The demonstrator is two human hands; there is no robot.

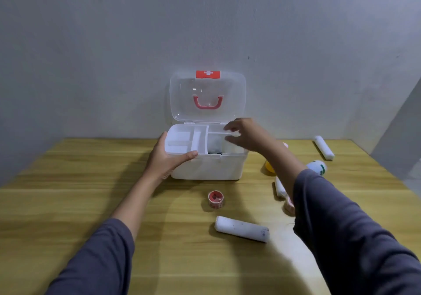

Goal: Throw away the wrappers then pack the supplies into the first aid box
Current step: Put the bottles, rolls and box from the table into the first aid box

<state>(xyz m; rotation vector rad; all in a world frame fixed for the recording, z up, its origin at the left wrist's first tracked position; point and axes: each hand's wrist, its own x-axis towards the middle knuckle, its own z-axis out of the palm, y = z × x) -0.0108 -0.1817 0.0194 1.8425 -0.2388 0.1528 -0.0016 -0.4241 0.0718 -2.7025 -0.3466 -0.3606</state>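
Observation:
The white first aid box stands open at the back of the wooden table, its clear lid with a red handle raised against the wall. A divided white tray sits in its top. My left hand grips the box's front left corner, thumb along the front rim. Over the right compartment, my right hand pinches a small white item, blurred, between fingers and thumb. A red-and-white tape roll and a white bandage roll lie in front of the box.
To the right of the box lie another bandage roll, a white roll with green marks, a yellow object, a small white roll and a pink tape roll, partly hidden by my right arm. The wall is close behind.

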